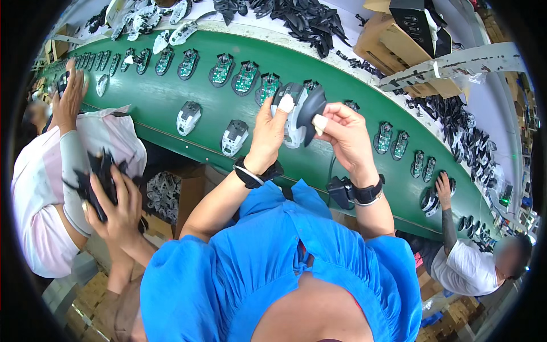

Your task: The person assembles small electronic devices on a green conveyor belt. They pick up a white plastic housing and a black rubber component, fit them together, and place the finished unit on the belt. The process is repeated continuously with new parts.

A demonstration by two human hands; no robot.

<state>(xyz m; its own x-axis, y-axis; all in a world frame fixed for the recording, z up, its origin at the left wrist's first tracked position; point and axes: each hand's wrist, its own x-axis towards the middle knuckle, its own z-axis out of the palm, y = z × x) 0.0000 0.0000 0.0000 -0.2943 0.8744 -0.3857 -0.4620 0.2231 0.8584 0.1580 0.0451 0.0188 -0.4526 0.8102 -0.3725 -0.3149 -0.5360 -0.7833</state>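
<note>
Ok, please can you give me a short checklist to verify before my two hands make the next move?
1. Left hand has a grip on the grey-white mouse part: ok.
2. Right hand has a grip on the curved black piece: ok.
3. Black piece seated evenly against the mouse part: cannot tell, the contact is partly hidden.
4. White thumb covers present on both thumbs: ok.
5. Co-worker's hand with black parts, at left, clear of the held pieces: ok.
</note>
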